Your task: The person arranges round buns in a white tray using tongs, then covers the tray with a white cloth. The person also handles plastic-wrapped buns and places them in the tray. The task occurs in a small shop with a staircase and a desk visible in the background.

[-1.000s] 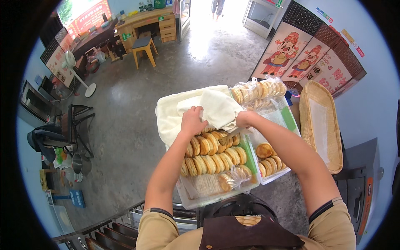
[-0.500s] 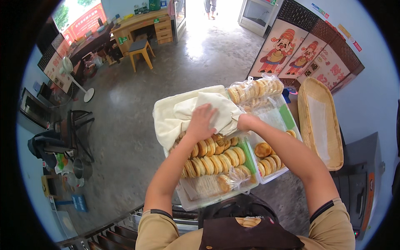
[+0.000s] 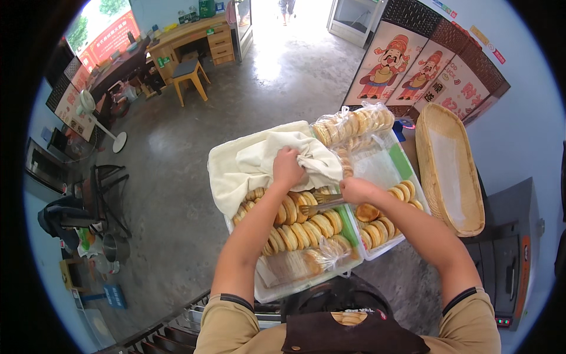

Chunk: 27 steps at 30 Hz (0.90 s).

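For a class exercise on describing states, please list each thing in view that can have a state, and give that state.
Left hand: closed on the cloth
Right hand: closed around the tongs
Cloth: bunched, partly covering the left tray
Tongs: arms apart
Pastries in the left tray: mostly on edge, in rows
Stool: upright
Desk drawers: shut
Glass door: open

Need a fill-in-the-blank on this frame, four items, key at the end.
1. The right hand holds tongs whose tips point to the person's ____.
2. The left hand grips the cream cloth, which covers the tray's ____ end, not the near one.
3. The wicker basket is on the tray's ____ side.
4. The stool has a grey seat and ____ legs.

Missing words: left; far; right; yellow.
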### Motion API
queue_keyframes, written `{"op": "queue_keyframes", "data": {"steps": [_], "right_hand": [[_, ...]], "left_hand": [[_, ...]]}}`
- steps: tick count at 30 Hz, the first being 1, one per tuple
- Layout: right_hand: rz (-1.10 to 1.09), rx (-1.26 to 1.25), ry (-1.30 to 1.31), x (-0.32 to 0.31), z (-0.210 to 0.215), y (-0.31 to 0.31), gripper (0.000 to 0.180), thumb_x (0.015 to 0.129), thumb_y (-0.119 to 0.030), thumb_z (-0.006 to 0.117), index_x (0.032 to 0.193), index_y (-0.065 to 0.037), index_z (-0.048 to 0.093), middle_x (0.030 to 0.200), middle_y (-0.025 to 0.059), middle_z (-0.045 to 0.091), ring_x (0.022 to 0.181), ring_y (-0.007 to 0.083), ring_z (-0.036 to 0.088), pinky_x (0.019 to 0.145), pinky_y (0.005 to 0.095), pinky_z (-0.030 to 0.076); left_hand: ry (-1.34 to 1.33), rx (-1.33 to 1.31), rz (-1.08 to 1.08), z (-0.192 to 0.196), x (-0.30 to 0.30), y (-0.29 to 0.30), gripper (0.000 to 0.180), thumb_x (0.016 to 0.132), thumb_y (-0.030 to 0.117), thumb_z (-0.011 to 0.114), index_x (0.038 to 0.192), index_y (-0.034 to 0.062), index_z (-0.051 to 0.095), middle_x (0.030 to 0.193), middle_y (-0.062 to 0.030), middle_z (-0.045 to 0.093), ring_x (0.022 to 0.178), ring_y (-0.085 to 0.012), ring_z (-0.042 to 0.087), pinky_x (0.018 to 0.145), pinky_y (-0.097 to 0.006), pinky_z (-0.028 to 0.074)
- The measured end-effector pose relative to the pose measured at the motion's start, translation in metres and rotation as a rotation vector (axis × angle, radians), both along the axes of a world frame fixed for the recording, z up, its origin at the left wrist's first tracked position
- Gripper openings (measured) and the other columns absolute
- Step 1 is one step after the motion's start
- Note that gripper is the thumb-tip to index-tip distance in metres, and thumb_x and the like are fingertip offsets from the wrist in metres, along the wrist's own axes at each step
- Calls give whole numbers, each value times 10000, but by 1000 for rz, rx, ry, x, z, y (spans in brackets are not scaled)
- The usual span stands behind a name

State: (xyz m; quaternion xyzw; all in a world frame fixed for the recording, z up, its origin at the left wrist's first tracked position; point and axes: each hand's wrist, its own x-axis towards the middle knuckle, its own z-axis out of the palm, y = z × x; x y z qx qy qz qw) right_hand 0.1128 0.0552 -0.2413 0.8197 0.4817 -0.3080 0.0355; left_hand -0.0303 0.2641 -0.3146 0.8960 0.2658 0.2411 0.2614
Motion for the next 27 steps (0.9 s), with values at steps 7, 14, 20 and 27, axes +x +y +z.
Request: {"op": "queue_keyframes", "data": {"steps": [7, 14, 20, 27], "right_hand": [[-230, 59, -19, -47, 30, -38, 278, 938, -148, 546, 1122, -57, 733, 1113, 256, 772, 1081, 462, 729, 936, 560, 565], [-189, 68, -15, -56, 41, -34, 273, 936, -124, 540, 1110, -32, 730, 1100, 256, 774, 1073, 465, 728, 923, 551, 568], [-214, 79, -6, -60, 43, -38, 266, 947, -131, 540, 1109, -37, 729, 1096, 256, 775, 1070, 468, 729, 918, 557, 567], [-335, 212, -33, -67, 16, -67, 284, 1010, -202, 504, 1119, -82, 737, 1048, 263, 765, 1025, 478, 725, 908, 584, 547]], "left_hand": [[-118, -70, -160, 2, -42, -39, 215, 845, 40, 698, 1058, 64, 678, 1077, -165, 667, 1030, -389, 680, 916, -486, 554], [126, -347, -526, -48, -59, -44, 342, 926, -15, 542, 1243, 51, 653, 1202, -199, 727, 1099, -436, 691, 984, -494, 544], [214, -367, -532, -61, -38, -39, 388, 941, 0, 499, 1309, 26, 620, 1264, -259, 708, 1238, -454, 634, 1084, -493, 501], [350, -361, -553, -57, -26, -36, 321, 955, 35, 543, 1263, 42, 634, 1245, -258, 711, 1224, -450, 644, 1069, -492, 508]]}}
